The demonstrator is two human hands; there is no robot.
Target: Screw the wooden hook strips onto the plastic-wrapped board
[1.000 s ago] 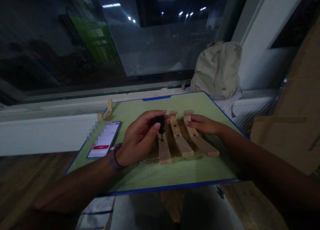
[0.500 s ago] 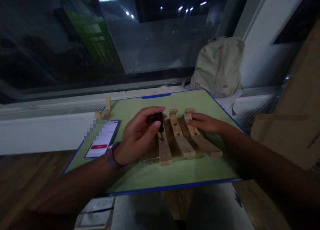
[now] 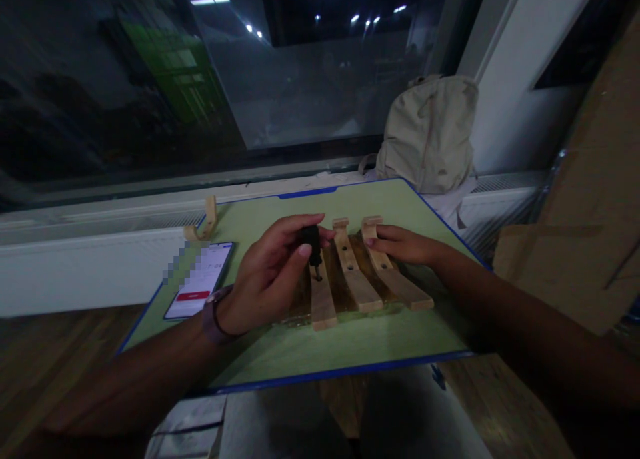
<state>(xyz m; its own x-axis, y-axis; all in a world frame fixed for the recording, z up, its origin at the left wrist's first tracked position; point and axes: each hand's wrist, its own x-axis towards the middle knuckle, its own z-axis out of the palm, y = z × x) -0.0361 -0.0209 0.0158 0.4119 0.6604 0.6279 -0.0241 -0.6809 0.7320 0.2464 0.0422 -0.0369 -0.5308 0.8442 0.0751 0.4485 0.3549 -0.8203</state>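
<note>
My left hand (image 3: pixel 270 272) is closed around the black handle of a small screwdriver (image 3: pixel 313 247). The screwdriver stands nearly upright, its tip at a hole in the leftmost wooden hook (image 3: pixel 324 307). That hook's upper end is hidden behind my fingers. Beside it lie a middle wooden hook (image 3: pixel 361 291) with two dark holes and a right wooden hook (image 3: pixel 400 287). All three lie across a glossy brown board (image 3: pixel 346 299). My right hand (image 3: pixel 407 244) grips the right hook near its upturned end, thumb on top.
Another wooden hook (image 3: pixel 211 212) stands at the far left of the green blue-edged tabletop (image 3: pixel 280 359). A phone (image 3: pixel 200 282) with a lit screen lies left of my left hand. Behind the table sit a beige backpack (image 3: pixel 430 132) and a white radiator (image 3: pixel 90 266); cardboard (image 3: pixel 545 266) stands at right.
The whole view has shifted slightly, so things appear a little further left. The screwdriver handle leans a bit differently in my left hand; its tip stays at the same hole.
</note>
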